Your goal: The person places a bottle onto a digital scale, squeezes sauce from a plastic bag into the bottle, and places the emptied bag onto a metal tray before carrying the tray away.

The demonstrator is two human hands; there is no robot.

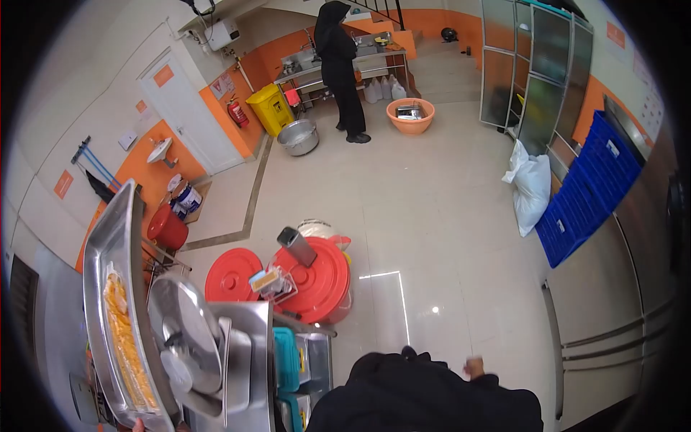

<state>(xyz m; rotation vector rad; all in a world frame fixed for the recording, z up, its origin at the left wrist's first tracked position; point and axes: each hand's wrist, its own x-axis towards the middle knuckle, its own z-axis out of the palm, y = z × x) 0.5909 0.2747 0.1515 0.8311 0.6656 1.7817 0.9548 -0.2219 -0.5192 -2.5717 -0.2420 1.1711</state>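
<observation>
A long, deep stainless steel tray (93,288) is tilted at the left, with a clear plastic bag of orange-yellow food (126,345) lying in it. At its near end the fingertips of my left hand (139,426) grip the rim; the rest of that hand is out of view. My right hand (473,367) hangs beside my dark clothing, small and loosely curled, holding nothing that I can see. Next to the tray, a round steel lid (169,306) and other metal pans rest on a steel table (252,317).
Red-lidded tubs (324,281) stand ahead, with a metal container (296,246) on top. Teal-lidded boxes (286,356) sit under the table's edge. Blue crates (594,187) and a white sack (531,187) line the right. A person (342,72) stands at the far sink near an orange basin (411,124).
</observation>
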